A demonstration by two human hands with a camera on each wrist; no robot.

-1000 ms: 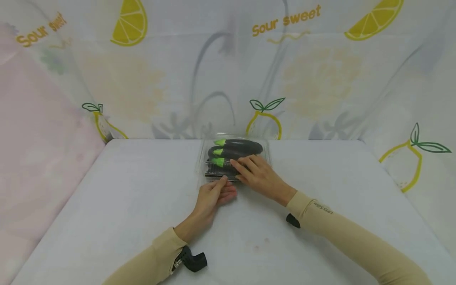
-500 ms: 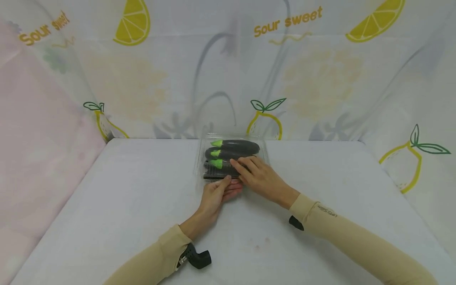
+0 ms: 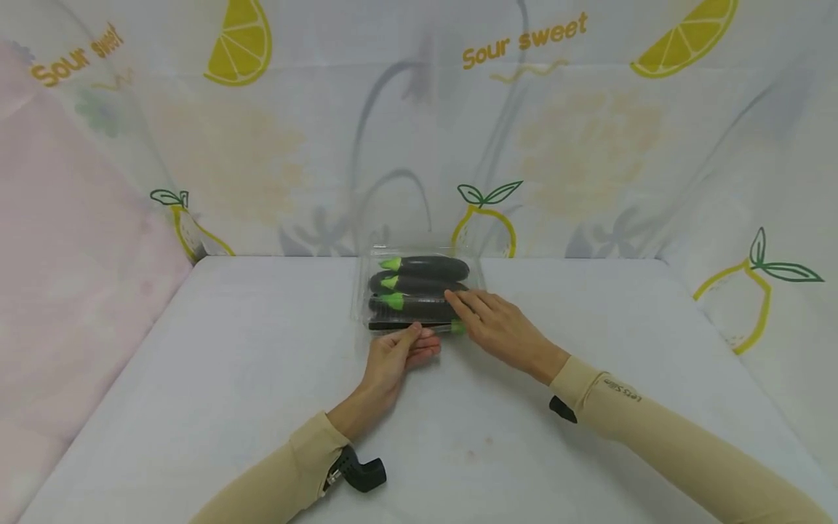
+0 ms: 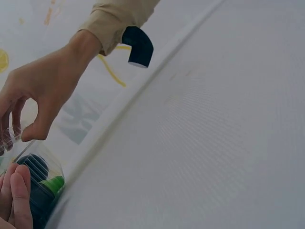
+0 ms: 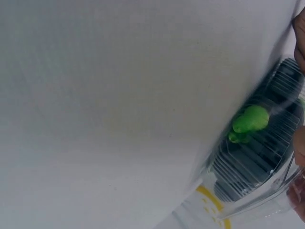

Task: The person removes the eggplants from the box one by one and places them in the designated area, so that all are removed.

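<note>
A clear plastic clamshell box (image 3: 360, 302) with several dark eggplants (image 3: 425, 268) in it sits at the table's back edge in the head view. Their stem caps are green. At the box's front side is my left hand (image 3: 386, 364), its thumb at the front rim and its fingers extended along the front. My right hand (image 3: 500, 331) is over the front right corner of the lid. The left wrist view shows that hand's thumb and bent fingers at the lid edge. In the right wrist view, its fingertips (image 5: 298, 143) appear at the clear rim.
A white cloth covers the table (image 3: 229, 378). Behind it hangs a fabric backdrop (image 3: 327, 145) with lemon prints, close against the box's far side. Black wrist cameras (image 3: 363, 473) sit below both sleeves.
The box has slid slightly left. My right hand has shifted right along the lid toward its corner, and a green stem now shows at the front right. My left hand stays at the front rim.
</note>
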